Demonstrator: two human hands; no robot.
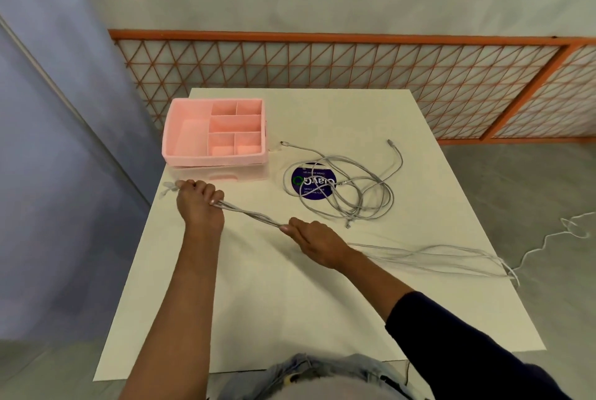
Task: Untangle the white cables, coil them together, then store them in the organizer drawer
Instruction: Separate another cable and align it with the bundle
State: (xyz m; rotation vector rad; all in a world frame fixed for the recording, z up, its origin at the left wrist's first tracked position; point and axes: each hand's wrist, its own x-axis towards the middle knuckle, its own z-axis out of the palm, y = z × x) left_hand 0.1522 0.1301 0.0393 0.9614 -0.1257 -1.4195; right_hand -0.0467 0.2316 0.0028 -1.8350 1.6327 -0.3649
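My left hand [199,202] grips one end of a bundle of white cables [251,215] near the table's left edge, with short ends sticking out past the fist. My right hand [314,240] holds the same bundle further right, so the strands run taut between both hands. Behind my right hand the strands [429,256] trail blurred to the table's right edge and drop to the floor. A second loose tangle of white cables [351,186] lies in the middle of the table. The pink organizer drawer [180,157] stands at the far left corner, with several open compartments.
A round purple sticker [312,185] lies under the loose tangle. The white table [258,303] is bounded by an orange lattice fence [354,60] at the back and a blue wall at the left. A cable end [548,238] lies on the grey floor at right.
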